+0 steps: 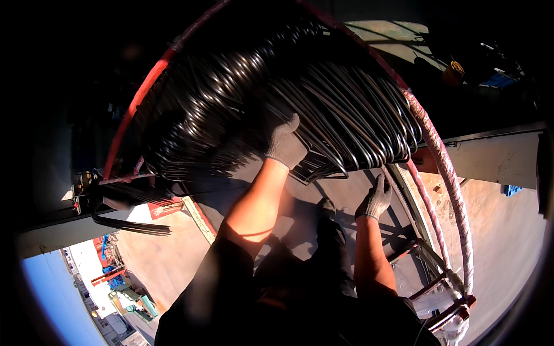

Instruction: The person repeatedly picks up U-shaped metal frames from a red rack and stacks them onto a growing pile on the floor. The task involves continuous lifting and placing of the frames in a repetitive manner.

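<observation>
Black bent metal rods (pixel 346 115), with rounded U-shaped ends, hang packed side by side in a large bundle in front of me. My left hand (pixel 287 145), in a pale knit glove, reaches up against the middle of the bundle. Its thumb sticks out, while dark shadow hides its other fingers, so any grip cannot be made out. Lower and to the right, my right hand (pixel 375 199), gloved likewise, is raised just below the bundle's right end. Its fingers point upward, apart from the rods, and nothing shows in them.
A red curved bar (pixel 144 89) bounds the bundle on the left; a wrapped pinkish bar (pixel 441 147) curves down on the right to a metal frame (pixel 444 305). More thin black rods (pixel 133 226) jut out at the left. A yellow object (pixel 454 72) sits in shadow, far right.
</observation>
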### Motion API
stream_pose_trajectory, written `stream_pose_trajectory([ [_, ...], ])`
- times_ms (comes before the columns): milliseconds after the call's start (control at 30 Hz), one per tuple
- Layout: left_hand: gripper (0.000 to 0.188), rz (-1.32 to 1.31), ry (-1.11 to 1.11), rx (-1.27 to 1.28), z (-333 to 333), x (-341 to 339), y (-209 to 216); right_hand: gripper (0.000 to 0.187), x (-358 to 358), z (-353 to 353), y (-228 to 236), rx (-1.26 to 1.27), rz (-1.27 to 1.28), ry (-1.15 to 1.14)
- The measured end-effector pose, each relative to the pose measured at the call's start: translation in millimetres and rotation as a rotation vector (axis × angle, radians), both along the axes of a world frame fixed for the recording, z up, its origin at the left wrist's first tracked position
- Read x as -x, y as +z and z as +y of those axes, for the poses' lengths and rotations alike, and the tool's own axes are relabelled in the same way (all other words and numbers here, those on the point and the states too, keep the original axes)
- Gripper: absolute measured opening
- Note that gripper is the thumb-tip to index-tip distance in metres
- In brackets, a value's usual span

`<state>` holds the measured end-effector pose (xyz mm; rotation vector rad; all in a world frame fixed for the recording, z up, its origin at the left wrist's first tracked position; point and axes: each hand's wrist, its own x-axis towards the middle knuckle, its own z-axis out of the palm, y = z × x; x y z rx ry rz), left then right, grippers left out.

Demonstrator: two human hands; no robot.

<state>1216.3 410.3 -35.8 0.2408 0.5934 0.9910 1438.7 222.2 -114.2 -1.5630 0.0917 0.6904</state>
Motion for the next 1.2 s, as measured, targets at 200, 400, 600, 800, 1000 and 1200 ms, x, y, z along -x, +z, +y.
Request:
stream_pose_trajectory([
  [200, 0.045, 0.022, 0.158, 0.082, 40.2, -1.9, 11.2, 0.063, -26.3, 58.4, 171.6, -0.05, -1.105, 0.559],
  [400, 0.032, 0.456, -0.046, 0.044, 20.5, -25.9, 56.5, 0.115, 21.5, 109.6, 186.3, 0.288, -1.565, 1.078],
  [600, 0.033, 0.585, -0.117, -0.046, 45.8, -7.1, 39.7, 0.11, 72.6, 137.5, 173.5, 0.575, -1.586, 1.074],
  [800, 0.037, 0.286, -0.09, -0.214, 25.5, 22.5, 43.9, 0.108, 69.2, 161.7, 170.3, 0.478, -1.812, 1.175],
  [1000, 0.043, 1.317, -0.545, -0.432, -99.0, 128.5, -2.3, 0.096, 51.6, 147.9, 148.0, 0.441, -1.992, 1.156],
  [1200, 0.021, 1.468, -0.247, -0.339, -302.8, 346.2, -54.1, 0.091, 50.5, 129.8, 129.7, 0.4, -1.97, 1.156],
])
